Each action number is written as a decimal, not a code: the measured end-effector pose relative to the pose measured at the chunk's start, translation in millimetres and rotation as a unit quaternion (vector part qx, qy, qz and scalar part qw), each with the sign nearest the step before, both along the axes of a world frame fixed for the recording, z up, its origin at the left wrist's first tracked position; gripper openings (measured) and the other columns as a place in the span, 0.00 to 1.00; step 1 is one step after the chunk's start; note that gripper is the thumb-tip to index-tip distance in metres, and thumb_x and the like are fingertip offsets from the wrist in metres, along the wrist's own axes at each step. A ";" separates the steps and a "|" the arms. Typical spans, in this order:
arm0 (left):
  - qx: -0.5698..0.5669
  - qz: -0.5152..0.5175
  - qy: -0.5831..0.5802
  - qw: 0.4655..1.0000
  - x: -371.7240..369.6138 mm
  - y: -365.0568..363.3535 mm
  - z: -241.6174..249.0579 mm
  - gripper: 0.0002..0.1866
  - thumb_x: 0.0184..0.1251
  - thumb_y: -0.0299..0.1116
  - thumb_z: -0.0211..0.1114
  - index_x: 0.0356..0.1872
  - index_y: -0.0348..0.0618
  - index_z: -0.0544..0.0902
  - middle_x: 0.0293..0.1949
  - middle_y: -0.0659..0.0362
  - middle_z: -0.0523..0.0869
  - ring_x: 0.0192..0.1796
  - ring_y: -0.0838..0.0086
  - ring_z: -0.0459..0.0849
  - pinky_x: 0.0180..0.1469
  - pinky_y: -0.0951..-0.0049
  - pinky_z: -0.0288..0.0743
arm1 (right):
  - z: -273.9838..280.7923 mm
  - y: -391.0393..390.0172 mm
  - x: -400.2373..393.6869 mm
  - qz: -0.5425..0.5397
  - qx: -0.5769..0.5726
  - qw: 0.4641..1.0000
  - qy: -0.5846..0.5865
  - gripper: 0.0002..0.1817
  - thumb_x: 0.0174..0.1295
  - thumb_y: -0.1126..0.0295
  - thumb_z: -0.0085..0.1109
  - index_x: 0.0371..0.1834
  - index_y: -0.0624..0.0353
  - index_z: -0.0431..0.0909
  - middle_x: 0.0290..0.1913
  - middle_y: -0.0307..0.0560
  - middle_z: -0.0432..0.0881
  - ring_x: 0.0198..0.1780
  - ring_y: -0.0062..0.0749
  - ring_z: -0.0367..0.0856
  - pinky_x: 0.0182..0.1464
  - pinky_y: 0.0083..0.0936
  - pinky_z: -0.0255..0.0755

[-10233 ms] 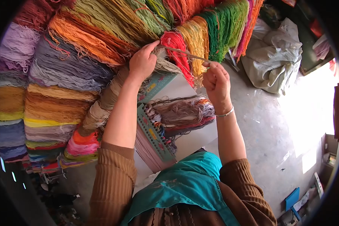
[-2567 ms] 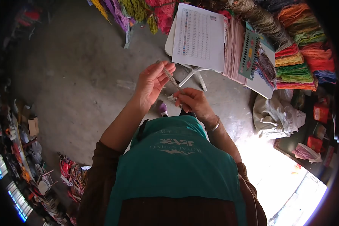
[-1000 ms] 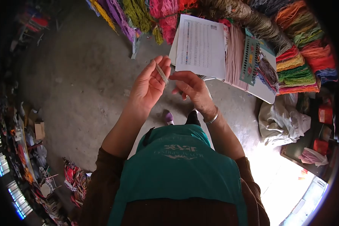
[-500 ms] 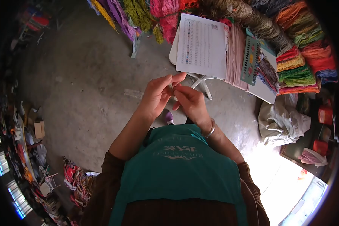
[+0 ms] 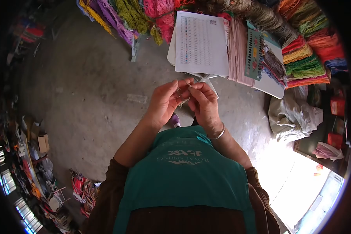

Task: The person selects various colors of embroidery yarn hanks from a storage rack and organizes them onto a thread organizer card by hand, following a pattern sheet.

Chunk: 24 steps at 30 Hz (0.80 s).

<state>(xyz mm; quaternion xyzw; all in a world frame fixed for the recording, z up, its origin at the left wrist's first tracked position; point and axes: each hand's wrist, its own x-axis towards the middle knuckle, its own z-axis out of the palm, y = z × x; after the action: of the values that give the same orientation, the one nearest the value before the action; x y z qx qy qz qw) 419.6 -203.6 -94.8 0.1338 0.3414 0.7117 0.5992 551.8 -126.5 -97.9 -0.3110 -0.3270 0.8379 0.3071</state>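
My left hand [image 5: 163, 101] and my right hand [image 5: 204, 103] meet in front of the green apron [image 5: 187, 167]. Between the fingertips of both is a small, thin, pale strand, too fine to make out well. The fingers of both hands are bent and pinched around it. Beyond them lies a printed sheet [image 5: 201, 45] with rows of small coloured marks, on a white board. Beside the sheet is a pale pink bundle of yarn [image 5: 239, 54], then a green card with holes [image 5: 254, 52].
Coloured yarn skeins hang along the top, among them olive [image 5: 130, 15] and green [image 5: 305, 67] ones. A whitish sack [image 5: 292, 117] sits on the floor at right. A yarn pile [image 5: 83, 191] lies at lower left. White stand legs [image 5: 210, 84] show under the board.
My right hand has shifted slightly right and its fingertips have risen beside those of my left hand. The board and skeins appear a little further left and up in view.
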 end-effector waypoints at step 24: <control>-0.091 0.075 0.032 0.993 3.8 3.9 0.1 0.08 0.70 0.28 0.63 0.45 0.37 0.86 0.48 0.55 0.87 0.47 0.74 0.85 0.48 0.73 0.79 | -2.2 -0.7 0.2 0.025 0.035 0.998 -0.039 0.05 0.70 0.72 0.54 0.42 0.59 0.78 0.30 0.41 0.84 0.20 0.14 0.68 0.20 0.12 0.57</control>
<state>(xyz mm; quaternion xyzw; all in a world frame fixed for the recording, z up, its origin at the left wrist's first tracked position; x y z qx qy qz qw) 423.3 -199.8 -94.7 0.0760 0.4330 0.7157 0.5427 552.0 -127.2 -100.1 -0.3243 -0.3751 0.8207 0.2838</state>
